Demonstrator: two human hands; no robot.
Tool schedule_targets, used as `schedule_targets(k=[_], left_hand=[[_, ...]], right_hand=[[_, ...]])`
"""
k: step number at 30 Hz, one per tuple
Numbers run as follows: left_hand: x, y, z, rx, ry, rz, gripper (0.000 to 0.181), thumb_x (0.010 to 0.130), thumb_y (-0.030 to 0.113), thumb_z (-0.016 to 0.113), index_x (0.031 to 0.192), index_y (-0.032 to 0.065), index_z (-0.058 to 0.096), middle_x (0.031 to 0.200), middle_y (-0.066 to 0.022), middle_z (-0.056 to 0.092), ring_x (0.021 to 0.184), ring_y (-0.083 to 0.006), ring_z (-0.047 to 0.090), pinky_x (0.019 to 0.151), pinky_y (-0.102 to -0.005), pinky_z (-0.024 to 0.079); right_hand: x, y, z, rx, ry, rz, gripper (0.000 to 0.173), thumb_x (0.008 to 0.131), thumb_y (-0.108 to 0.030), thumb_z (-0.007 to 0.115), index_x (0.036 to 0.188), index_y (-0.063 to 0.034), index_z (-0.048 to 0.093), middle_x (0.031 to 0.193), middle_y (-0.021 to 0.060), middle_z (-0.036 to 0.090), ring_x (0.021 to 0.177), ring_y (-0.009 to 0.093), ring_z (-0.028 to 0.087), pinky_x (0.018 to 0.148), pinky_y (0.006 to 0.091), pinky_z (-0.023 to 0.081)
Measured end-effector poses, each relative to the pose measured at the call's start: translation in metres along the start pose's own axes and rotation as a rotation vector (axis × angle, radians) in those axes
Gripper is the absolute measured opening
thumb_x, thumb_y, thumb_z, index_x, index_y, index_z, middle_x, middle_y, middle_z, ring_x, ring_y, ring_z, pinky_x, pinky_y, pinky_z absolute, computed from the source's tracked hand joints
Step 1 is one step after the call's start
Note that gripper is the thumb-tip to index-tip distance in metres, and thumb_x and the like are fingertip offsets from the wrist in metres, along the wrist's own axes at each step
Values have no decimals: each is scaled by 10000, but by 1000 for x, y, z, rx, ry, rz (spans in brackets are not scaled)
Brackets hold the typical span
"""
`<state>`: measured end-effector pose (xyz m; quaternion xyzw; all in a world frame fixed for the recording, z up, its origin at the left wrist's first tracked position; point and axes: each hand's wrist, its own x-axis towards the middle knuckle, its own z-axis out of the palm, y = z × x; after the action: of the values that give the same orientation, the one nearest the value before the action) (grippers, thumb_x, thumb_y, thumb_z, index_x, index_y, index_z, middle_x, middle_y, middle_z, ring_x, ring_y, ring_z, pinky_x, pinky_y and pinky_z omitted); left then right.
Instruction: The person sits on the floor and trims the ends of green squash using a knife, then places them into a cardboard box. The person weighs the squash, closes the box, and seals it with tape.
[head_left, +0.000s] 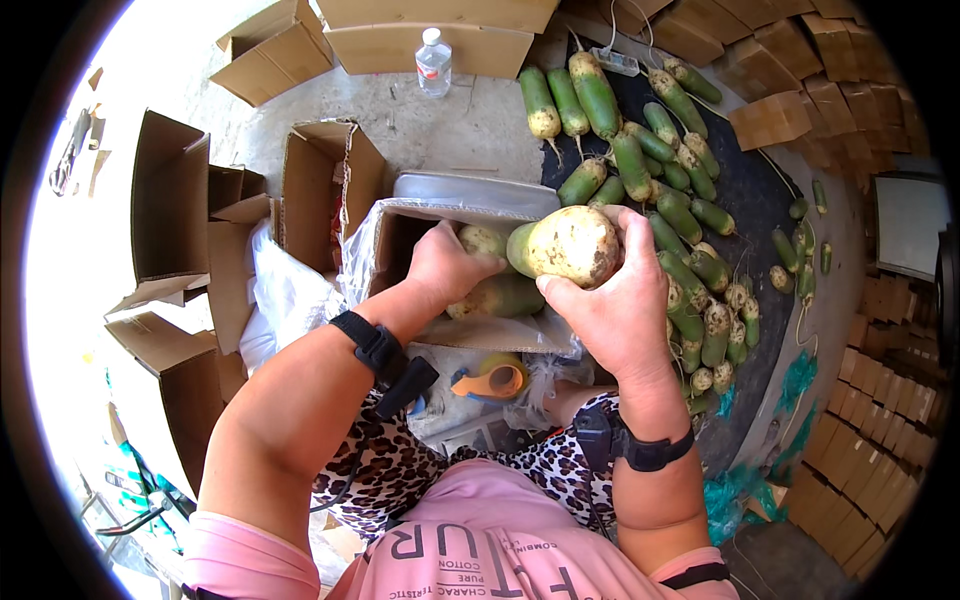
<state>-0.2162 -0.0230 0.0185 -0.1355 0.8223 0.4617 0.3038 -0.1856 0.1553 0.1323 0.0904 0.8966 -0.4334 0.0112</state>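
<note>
My right hand (619, 300) grips a thick green radish (574, 244), its pale, soil-speckled end towards me, over the right side of an open cardboard box (390, 240). Clear plastic film (360, 247) lines the box and hangs over its edges. My left hand (446, 262) reaches inside, its thumb and fingers around a second radish (482, 240); the fingertips are partly hidden. Another green radish (499, 296) lies in the box, nearer to me.
Many green radishes (679, 217) lie on a dark mat (757, 315) at the right. An orange tape dispenser (491, 382) sits between my legs and the box. Open cartons (315, 187) stand left, a plastic bottle (433, 64) ahead. Stacked cartons (877, 450) line the far right.
</note>
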Motion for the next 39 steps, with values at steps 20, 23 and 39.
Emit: schedule_targets(k=[20,23,39], left_hand=[[-49,20,-61,-327,106,180,622,749,155,784,1242,-88,494,1059,-112,634,910,-157,626,818,-271,522],[-60,27,-79,-346,-11,109,616,727,189,784,1215,-79,521,1023,-96,645,905,-149,628,827,-279,520],[-68,23,-106,-84,283,235,606,734,256,772,1190,-73,547,1017,-119,655,925,-159,626,839,-284,508]], right_hand=[[-11,11,-28,45,83,-25,647,615,-133,801,1165,-6,486,1055,205,633,966,341,646,863,418,515],[-12,11,-26,79,12,18,653,615,-133,799,1171,1,485,1051,206,635,964,340,649,856,415,518],[-17,30,30,-164,-170,51,698,656,-191,784,1233,-13,433,1147,267,587,1049,429,600,933,455,491]])
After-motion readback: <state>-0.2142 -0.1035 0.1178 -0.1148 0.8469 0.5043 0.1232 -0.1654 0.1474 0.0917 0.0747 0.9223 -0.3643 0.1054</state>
